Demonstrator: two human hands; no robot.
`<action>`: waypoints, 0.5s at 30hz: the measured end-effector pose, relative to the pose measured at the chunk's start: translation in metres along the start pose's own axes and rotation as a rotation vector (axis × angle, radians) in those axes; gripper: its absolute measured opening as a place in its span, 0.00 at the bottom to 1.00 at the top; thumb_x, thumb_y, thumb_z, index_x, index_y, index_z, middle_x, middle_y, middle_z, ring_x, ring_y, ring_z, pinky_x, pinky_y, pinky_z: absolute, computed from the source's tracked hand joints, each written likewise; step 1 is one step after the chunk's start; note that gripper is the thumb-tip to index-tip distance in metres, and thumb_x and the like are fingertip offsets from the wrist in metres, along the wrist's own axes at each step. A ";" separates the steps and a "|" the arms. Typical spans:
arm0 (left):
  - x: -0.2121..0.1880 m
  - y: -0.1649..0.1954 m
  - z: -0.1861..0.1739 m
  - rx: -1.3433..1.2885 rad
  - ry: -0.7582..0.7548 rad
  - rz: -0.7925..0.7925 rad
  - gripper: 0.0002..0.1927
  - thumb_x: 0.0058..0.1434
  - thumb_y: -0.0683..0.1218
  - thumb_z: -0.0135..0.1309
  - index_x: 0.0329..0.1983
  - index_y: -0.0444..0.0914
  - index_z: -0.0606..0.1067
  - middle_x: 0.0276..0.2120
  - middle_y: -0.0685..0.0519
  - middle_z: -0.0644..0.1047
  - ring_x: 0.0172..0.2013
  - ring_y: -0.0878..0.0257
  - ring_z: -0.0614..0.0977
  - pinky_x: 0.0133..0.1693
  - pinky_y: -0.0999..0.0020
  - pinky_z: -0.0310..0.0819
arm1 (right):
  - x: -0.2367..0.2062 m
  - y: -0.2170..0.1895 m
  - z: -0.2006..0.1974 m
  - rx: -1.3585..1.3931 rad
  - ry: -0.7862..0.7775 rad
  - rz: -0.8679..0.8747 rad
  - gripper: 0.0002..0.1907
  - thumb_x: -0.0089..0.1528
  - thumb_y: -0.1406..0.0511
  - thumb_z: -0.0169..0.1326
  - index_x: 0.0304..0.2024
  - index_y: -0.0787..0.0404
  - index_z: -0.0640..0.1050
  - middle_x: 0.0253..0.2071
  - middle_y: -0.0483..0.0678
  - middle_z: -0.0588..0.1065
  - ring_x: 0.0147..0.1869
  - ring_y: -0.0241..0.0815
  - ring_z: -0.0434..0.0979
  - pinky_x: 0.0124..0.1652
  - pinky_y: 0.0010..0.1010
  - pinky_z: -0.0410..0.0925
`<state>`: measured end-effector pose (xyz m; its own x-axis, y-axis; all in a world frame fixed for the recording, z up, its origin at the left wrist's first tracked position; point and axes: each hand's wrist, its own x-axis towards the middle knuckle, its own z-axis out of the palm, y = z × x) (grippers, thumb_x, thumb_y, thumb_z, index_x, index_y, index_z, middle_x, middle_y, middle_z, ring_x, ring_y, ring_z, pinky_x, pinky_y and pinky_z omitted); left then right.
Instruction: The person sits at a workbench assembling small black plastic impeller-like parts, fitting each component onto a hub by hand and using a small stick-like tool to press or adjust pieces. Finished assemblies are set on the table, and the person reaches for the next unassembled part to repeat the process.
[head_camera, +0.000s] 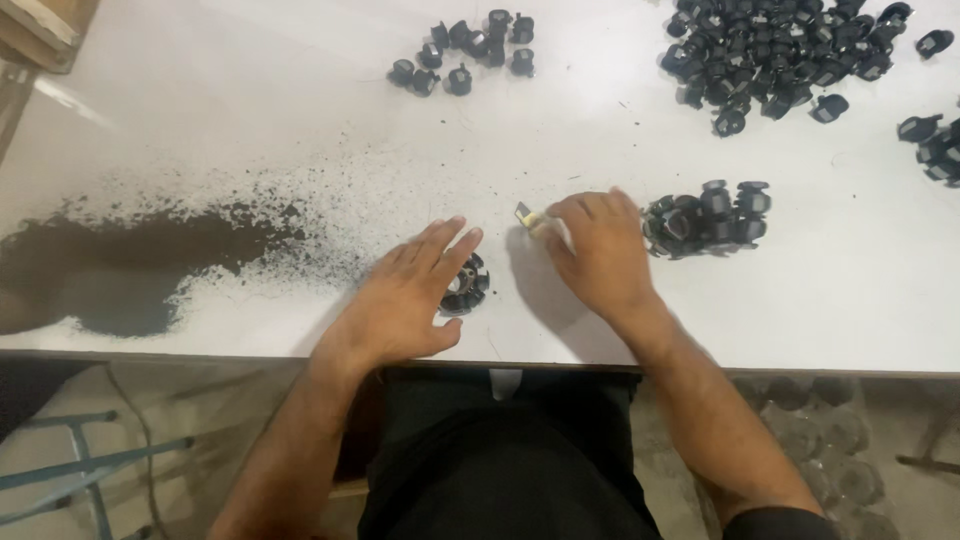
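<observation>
My left hand (405, 298) lies flat on the white table (250, 120), fingers spread, resting against a small black ring-shaped part (465, 283) that peeks out by my thumb and fingertips. My right hand (597, 250) is curled, palm down, around a small tool with a pale handle and a short metal blade (527, 214) sticking out to the left. Just right of that hand sits a small heap of black parts (706, 218).
A wide smear of black powder (140, 265) covers the table's left side. More black parts lie at the back: a small group (465, 50), a large pile (780, 50) and a few at the right edge (935, 145). The table's front edge runs just below my hands.
</observation>
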<state>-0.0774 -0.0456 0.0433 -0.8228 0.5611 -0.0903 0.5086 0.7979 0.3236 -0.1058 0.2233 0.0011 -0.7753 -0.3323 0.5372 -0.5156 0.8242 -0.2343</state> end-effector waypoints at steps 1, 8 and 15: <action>0.006 -0.003 -0.002 -0.018 -0.035 0.056 0.57 0.47 0.48 0.64 0.78 0.41 0.48 0.76 0.38 0.51 0.74 0.42 0.52 0.67 0.51 0.46 | 0.009 -0.006 0.014 0.000 -0.044 0.012 0.13 0.62 0.63 0.61 0.46 0.62 0.79 0.44 0.53 0.76 0.52 0.55 0.74 0.56 0.50 0.64; -0.015 0.002 0.025 -0.205 0.024 0.011 0.50 0.49 0.44 0.58 0.76 0.41 0.53 0.68 0.41 0.66 0.64 0.45 0.72 0.65 0.56 0.66 | -0.003 -0.003 0.038 -0.100 -0.244 0.132 0.07 0.61 0.65 0.57 0.41 0.59 0.79 0.38 0.50 0.77 0.47 0.51 0.75 0.54 0.48 0.63; -0.018 0.031 0.030 -0.053 -0.020 -0.216 0.55 0.54 0.63 0.64 0.76 0.37 0.51 0.61 0.34 0.67 0.59 0.42 0.73 0.61 0.48 0.65 | -0.028 0.003 0.034 -0.067 -0.058 0.094 0.11 0.61 0.69 0.55 0.47 0.61 0.78 0.38 0.50 0.77 0.48 0.51 0.76 0.63 0.52 0.60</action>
<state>-0.0389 -0.0245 0.0269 -0.9059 0.3828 -0.1810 0.3065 0.8877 0.3436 -0.0985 0.2195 -0.0420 -0.8401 -0.2761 0.4670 -0.4153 0.8812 -0.2260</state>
